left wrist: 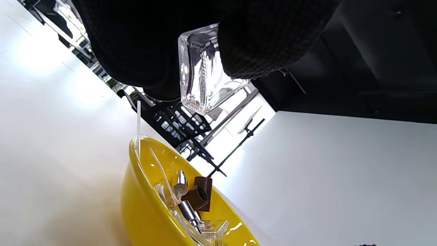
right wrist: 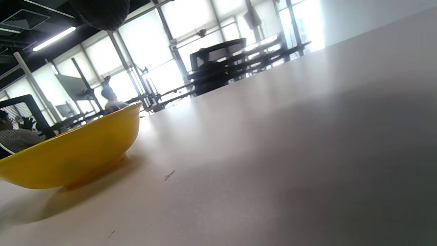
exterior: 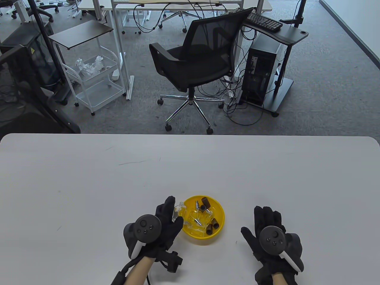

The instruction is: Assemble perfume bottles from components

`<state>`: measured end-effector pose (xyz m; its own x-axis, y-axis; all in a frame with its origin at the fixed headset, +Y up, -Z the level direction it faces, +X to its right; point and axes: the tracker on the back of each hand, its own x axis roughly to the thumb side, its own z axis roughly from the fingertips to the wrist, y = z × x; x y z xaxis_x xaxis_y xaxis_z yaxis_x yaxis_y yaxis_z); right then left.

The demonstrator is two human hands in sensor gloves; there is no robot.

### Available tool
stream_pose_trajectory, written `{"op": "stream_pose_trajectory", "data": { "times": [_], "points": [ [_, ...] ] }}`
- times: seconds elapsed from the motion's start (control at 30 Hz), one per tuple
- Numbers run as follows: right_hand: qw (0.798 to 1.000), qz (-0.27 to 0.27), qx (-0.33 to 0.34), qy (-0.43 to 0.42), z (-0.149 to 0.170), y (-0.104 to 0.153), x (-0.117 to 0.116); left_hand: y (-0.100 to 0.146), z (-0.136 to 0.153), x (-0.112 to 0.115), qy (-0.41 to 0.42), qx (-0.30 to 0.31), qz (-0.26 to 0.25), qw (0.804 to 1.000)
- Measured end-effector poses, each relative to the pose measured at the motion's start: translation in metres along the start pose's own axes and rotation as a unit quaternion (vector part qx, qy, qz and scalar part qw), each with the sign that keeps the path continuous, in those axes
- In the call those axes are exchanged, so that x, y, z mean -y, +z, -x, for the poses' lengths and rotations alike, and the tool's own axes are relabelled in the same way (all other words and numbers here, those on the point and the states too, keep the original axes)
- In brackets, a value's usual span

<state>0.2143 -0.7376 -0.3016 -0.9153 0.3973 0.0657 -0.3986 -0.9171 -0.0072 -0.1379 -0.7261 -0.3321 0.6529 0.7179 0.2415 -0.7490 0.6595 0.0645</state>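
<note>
A yellow bowl (exterior: 218, 211) sits near the table's front edge and holds several brown caps (exterior: 205, 202), silver spray pumps (exterior: 197, 220) and clear glass parts. My left hand (exterior: 173, 212) pinches a clear square glass bottle (exterior: 178, 211) just left of the bowl's rim; in the left wrist view the bottle (left wrist: 201, 78) hangs between my gloved fingers (left wrist: 266, 37) above the bowl (left wrist: 140, 201). My right hand (exterior: 264, 221) lies flat and empty on the table to the right of the bowl. The right wrist view shows the bowl (right wrist: 71, 153) from the side.
The white table (exterior: 89, 184) stretches far ahead and to both sides. Beyond its far edge stand a black office chair (exterior: 196, 59), a white cart (exterior: 95, 77) and a computer stand (exterior: 264, 74).
</note>
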Motion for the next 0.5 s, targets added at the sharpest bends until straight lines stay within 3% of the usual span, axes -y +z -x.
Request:
{"op": "stream_pose_trajectory", "data": {
  "times": [0.5],
  "points": [
    [1.000, 0.015, 0.006, 0.014, -0.008, 0.002, 0.008, 0.008, 0.016, -0.022, 0.070, -0.009, -0.014, 0.997]
  ]
}}
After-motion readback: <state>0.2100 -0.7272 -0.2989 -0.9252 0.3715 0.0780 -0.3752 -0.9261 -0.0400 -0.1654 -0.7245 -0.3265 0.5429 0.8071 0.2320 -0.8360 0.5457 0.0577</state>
